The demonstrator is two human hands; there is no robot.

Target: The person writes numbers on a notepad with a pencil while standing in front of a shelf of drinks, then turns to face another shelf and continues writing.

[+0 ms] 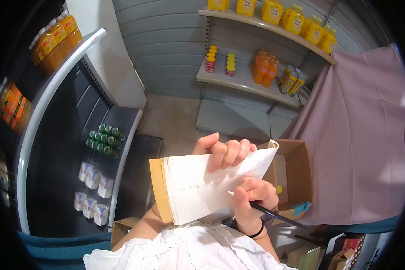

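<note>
An open notebook (202, 198) with a yellow cover lies across the middle of the view, with rows of handwritten numbers on its white page. From behind it, the fingers of my left hand (227, 153) curl over the far edge and grip it. My left forearm passes under the notebook, and the palm is hidden. My right hand (254, 195) pinches a pen (274, 213) with a dark barrel and a pale tip. The tip is right at the page, just to the right of the written figures.
Left shelves hold juice bottles (54, 38), green cans (105, 140) and white packs (93, 180). At the back, a shelf (238, 81) carries orange bottles (264, 69) and small cans. An open cardboard box (297, 175) stands at right, beside a pinkish cloth (355, 135).
</note>
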